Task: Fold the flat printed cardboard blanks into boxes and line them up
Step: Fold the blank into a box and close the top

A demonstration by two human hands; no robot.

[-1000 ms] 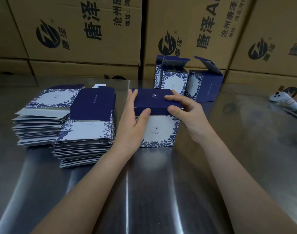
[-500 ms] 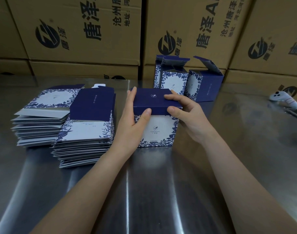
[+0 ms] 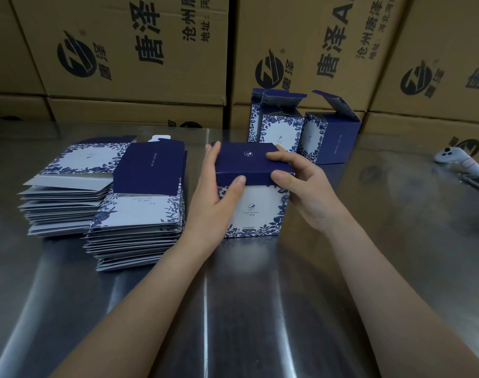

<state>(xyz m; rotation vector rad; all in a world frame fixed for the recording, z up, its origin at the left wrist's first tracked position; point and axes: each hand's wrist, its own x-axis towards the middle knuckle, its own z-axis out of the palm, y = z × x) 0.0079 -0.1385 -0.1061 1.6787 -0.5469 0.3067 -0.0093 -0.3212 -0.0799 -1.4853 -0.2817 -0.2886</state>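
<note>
Both hands are working on one box [image 3: 256,211] that is standing upright on the steel table [image 3: 260,309] at twelve o'clock, straight ahead of the person. The left hand [image 3: 214,203] is bracing the nine o'clock wall with straight fingers, and its thumb is pressing the front lip of the dark blue lid [image 3: 246,156]. The right hand [image 3: 306,192] is pinching the three o'clock end of that lid, forefinger lying on top and thumb curling under the front edge. The lid is sitting flat and looks close to fully tucked, so the closing step seems nearly done.

The lid's long axis is running from nine to three, across the person, with one hand at each end. The finished boxes [image 3: 280,132] are waiting at one o'clock, beyond the box and apart from it. Lining up would therefore mean carrying it away and slightly rightward, and the right hand is lying nearer to that row.

Counting: one box is in hand. Three finished boxes appear to be standing at the back with their top flaps open, the leftmost partly hidden. Two piles of flat blanks are lying at ten o'clock, the near stack [image 3: 140,214] just beside the left wrist and the far stack [image 3: 69,192] touching it further left. The sheets are too many to count. One white controller [image 3: 456,159] is resting at two o'clock, and brown cartons [image 3: 137,50] are walling off the far edge.
</note>
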